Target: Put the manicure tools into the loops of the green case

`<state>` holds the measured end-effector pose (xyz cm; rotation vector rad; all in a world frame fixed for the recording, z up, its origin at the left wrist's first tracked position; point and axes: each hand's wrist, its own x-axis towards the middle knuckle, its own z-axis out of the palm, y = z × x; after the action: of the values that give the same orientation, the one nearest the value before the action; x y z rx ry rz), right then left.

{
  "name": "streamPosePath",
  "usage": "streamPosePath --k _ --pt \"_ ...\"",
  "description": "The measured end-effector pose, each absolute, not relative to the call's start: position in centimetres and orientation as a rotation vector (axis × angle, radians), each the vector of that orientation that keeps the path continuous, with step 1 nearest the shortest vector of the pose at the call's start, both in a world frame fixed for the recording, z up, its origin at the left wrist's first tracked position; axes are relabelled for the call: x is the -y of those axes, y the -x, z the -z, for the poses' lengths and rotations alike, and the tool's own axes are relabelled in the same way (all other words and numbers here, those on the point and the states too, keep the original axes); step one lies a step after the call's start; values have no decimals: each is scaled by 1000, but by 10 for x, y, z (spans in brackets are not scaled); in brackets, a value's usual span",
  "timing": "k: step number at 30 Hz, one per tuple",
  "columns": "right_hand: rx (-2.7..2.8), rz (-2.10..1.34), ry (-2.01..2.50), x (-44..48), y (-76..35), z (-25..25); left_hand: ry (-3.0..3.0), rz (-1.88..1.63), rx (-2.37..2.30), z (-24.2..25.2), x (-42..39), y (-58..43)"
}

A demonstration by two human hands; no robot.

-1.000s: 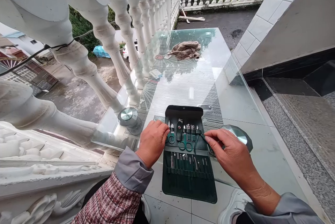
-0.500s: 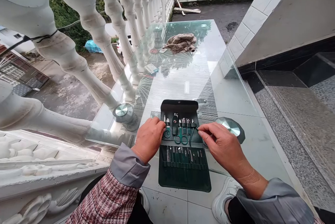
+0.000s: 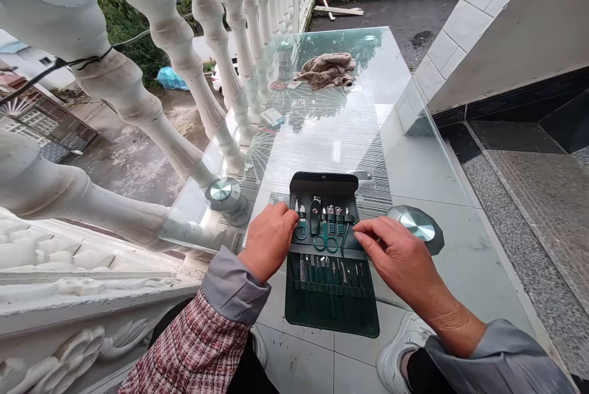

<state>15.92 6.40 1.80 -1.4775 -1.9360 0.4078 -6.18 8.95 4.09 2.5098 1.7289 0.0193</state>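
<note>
A dark green manicure case (image 3: pixel 332 315) lies unfolded at the near end of the glass table. In its upper half sit green-handled scissors (image 3: pixel 325 243), nail clippers (image 3: pixel 331 222), a black-handled piece (image 3: pixel 315 215) and a nipper-like tool (image 3: pixel 346 233), tucked under straps. Several slim metal tools (image 3: pixel 334 268) stand in a row in the lower half. My left hand (image 3: pixel 270 240) is closed on the case's left edge, beside a smaller green-ringed tool (image 3: pixel 300 232). On the opposite edge, the thumb and forefinger of my right hand (image 3: pixel 405 259) pinch together near the nipper-like tool.
A crumpled brown cloth (image 3: pixel 326 70) rests toward the far end of the glass table (image 3: pixel 414 167), with a small card or packet (image 3: pixel 273 116) nearer. White balusters (image 3: pixel 170 38) run along the left. Stone steps (image 3: pixel 529 197) rise at right. White shoes (image 3: pixel 405 345) show below.
The view has shifted slightly, so everything sits a little further right. Both hands keep their places at the two sides of the manicure case, and its tools look the same.
</note>
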Motion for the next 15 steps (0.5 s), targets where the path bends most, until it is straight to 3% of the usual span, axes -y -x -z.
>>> streamPosePath --k 15 --pt "2053 -422 1469 -59 -153 -12 -2514 -47 -1700 -39 -89 64"
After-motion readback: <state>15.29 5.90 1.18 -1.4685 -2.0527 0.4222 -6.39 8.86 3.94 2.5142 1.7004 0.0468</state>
